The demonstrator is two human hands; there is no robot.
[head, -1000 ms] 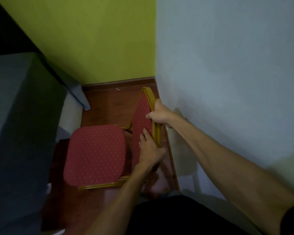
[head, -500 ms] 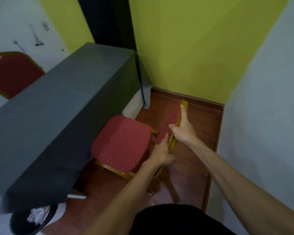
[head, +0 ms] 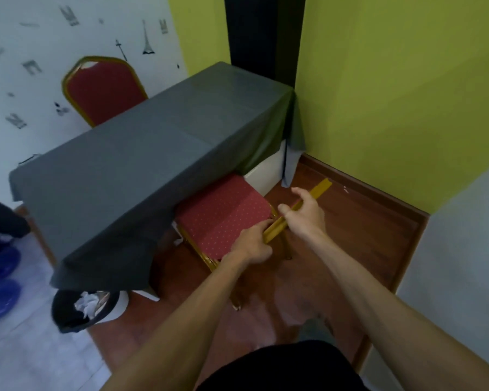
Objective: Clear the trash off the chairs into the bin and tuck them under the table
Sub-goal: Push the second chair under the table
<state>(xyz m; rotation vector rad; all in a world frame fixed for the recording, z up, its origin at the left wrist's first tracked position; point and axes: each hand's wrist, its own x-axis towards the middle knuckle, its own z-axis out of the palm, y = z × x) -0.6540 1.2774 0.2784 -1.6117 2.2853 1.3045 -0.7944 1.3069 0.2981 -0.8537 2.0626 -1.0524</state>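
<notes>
Both hands, left hand [head: 251, 244] and right hand [head: 304, 214], grip the chair [head: 223, 218] backrest's gold frame; no writing readable.

Beyond my left hand [head: 250, 245], the far part of the red dotted chair seat [head: 223, 214] is hidden beneath the hanging grey tablecloth [head: 141, 176]. My fingers cover the stretch of gold metal chair back [head: 319, 189] I clasp, and its red padding is edge-on, unseen. Down to my left, the black lined bin [head: 68, 314] is half tucked under the cloth, its white crumpled contents [head: 86, 303] blurred. Across the table, the second red chair [head: 105, 88] shows only its back.
</notes>
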